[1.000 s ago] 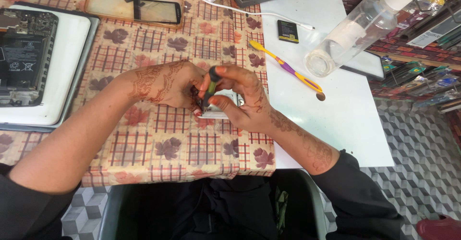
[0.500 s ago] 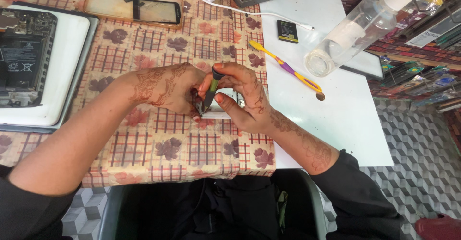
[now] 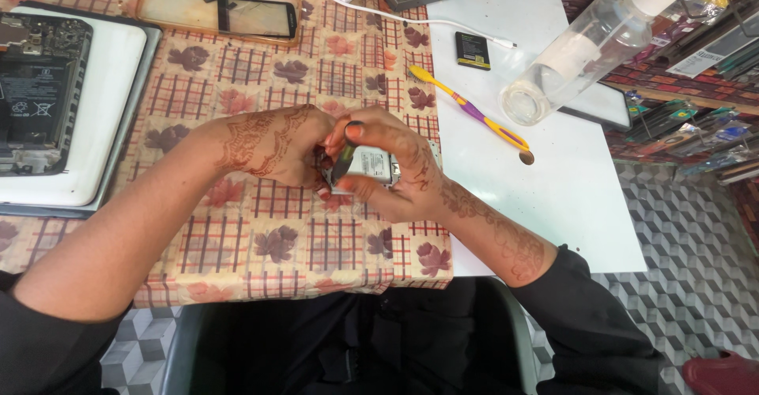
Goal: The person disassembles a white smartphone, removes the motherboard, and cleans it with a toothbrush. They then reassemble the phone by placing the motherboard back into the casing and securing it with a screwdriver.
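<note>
Small silver-white phone part (image 3: 371, 163) on the checked tablecloth (image 3: 261, 229), pinched by left hand (image 3: 273, 146) & right hand (image 3: 391, 166), right fingers gripping a dark tool (image 3: 344, 160), prob. a screwdriver. Risk: tip slipping w/ pressure could gouge the part.

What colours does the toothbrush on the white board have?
Yellow and purple toothbrush; head view.
</note>
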